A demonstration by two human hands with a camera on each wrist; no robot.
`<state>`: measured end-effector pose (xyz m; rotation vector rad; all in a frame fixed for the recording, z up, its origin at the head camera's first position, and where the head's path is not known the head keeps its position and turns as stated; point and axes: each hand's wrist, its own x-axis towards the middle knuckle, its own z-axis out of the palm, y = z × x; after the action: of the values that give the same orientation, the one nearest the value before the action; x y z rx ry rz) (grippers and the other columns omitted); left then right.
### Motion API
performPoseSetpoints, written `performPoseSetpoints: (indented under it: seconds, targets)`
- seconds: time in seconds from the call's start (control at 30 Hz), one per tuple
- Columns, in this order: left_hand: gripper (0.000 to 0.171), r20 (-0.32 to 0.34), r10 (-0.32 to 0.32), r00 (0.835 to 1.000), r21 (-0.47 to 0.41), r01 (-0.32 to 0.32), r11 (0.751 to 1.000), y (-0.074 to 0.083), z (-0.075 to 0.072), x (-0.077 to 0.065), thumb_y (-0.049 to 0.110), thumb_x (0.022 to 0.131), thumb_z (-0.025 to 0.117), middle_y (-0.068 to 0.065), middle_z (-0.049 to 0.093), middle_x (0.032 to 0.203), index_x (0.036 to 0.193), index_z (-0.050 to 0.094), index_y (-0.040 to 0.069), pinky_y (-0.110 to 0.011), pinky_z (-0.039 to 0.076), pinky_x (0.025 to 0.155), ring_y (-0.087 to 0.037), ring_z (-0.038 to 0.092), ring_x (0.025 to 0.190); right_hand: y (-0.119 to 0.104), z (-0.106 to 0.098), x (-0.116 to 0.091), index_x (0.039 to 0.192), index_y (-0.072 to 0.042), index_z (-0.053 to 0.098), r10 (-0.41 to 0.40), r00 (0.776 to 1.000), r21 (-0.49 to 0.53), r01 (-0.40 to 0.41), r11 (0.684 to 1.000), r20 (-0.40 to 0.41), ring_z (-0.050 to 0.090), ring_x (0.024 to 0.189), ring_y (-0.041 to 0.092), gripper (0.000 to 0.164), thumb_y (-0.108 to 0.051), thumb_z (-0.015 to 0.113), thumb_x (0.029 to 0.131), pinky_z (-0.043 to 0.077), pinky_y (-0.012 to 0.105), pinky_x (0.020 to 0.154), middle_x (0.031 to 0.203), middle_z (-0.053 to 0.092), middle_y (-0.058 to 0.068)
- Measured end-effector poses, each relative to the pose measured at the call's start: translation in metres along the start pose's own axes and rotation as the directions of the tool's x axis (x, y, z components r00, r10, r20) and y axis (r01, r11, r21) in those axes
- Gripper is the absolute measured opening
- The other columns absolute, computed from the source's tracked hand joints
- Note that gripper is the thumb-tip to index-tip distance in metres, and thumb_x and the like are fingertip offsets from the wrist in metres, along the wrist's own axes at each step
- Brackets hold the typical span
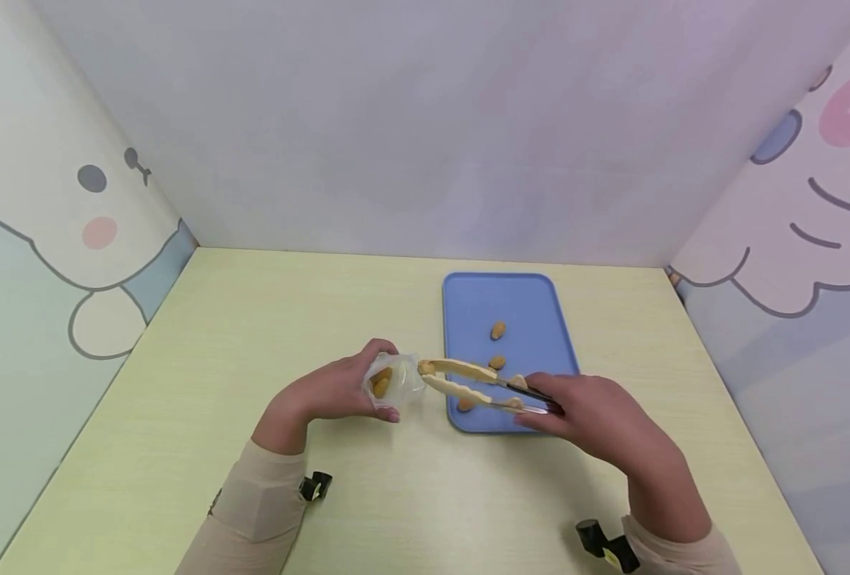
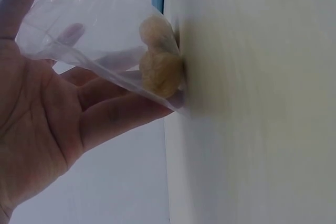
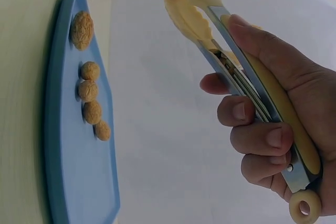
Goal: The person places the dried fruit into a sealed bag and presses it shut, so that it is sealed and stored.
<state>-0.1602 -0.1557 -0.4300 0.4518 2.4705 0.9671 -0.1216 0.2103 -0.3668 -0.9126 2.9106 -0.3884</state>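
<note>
My left hand (image 1: 339, 387) holds a clear plastic bag (image 1: 405, 382), its thumb and fingers spread around the sides. Inside lie wrinkled brown walnuts (image 2: 160, 72), low in the bag near the tabletop. From the right, my right hand (image 1: 597, 415) grips tongs (image 3: 252, 82) with cream scalloped tips and metal arms. Between the tong tips, right at the bag, a walnut (image 1: 426, 367) is pinched. Several more walnuts (image 3: 82, 30) lie on a blue tray (image 1: 500, 295) beneath and beyond the tongs; some are hidden by them in the head view.
The pale wooden table (image 1: 288, 311) runs back to a plain grey wall (image 1: 425, 144). Side walls with cartoon animals stand left and right. A small black device (image 1: 315, 485) sits by the left wrist and another black device (image 1: 607, 546) by the right.
</note>
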Motion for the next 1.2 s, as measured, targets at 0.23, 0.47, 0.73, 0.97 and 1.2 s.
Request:
performPoseSetpoints:
  seconds: [0.23, 0.47, 0.73, 0.97, 1.2]
  targets:
    - [0.09, -0.002, 0.004, 1.0, 0.011, -0.004, 1.0, 0.002, 0.0, 0.0, 0.052, 0.067, 0.087, -0.005, 0.058, 0.105, 0.136, 0.031, 0.033, -0.036, 0.044, 0.077, -0.018, 0.055, 0.085, -0.007, 0.007, 0.004, 0.09, -0.027, 0.054, -0.054, 0.998, -0.035, 0.052, 0.998, -0.035, 0.032, 0.055, -0.003, 0.028, -0.054, 0.063, 0.09, 0.03, 0.022, 0.052, 0.063, 0.032, -0.018]
    - [0.09, -0.001, 0.012, 1.0, 0.013, -0.012, 1.0, 0.003, 0.001, -0.001, 0.051, 0.068, 0.087, -0.006, 0.059, 0.103, 0.136, 0.031, 0.033, -0.036, 0.045, 0.076, -0.018, 0.055, 0.082, -0.015, 0.014, 0.01, 0.084, -0.027, 0.05, -0.062, 0.997, -0.067, 0.059, 0.996, -0.038, 0.031, 0.054, -0.001, 0.032, -0.057, 0.061, 0.09, 0.028, 0.022, 0.05, 0.061, 0.031, -0.016]
    - [0.09, 0.007, 0.029, 1.0, 0.017, -0.029, 0.999, 0.002, 0.001, 0.0, 0.058, 0.066, 0.085, -0.003, 0.06, 0.104, 0.134, 0.032, 0.033, -0.036, 0.045, 0.078, -0.016, 0.057, 0.08, -0.022, 0.023, 0.015, 0.085, -0.027, 0.053, -0.084, 0.996, -0.101, 0.08, 0.992, -0.036, 0.034, 0.055, -0.001, 0.034, -0.059, 0.061, 0.089, 0.03, 0.022, 0.05, 0.061, 0.034, -0.018]
    - [0.089, 0.011, 0.049, 0.999, 0.021, -0.049, 0.999, 0.002, 0.0, 0.001, 0.057, 0.066, 0.085, -0.001, 0.06, 0.1, 0.133, 0.032, 0.032, -0.036, 0.045, 0.079, -0.015, 0.057, 0.082, -0.027, 0.029, 0.017, 0.106, -0.021, 0.062, -0.074, 0.995, -0.126, 0.066, 0.99, -0.063, 0.045, 0.055, 0.001, 0.044, -0.059, 0.068, 0.084, 0.036, 0.024, 0.049, 0.073, 0.058, -0.013]
    - [0.092, 0.015, 0.043, 0.999, 0.015, -0.043, 0.999, 0.001, 0.001, 0.001, 0.058, 0.064, 0.086, -0.003, 0.059, 0.104, 0.133, 0.032, 0.033, -0.036, 0.045, 0.079, -0.016, 0.057, 0.083, -0.022, 0.02, 0.013, 0.112, -0.021, 0.062, -0.012, 1.0, -0.056, 0.011, 0.998, -0.011, 0.04, 0.055, 0.0, 0.057, -0.068, 0.065, 0.08, 0.035, 0.024, 0.049, 0.068, 0.049, -0.015]
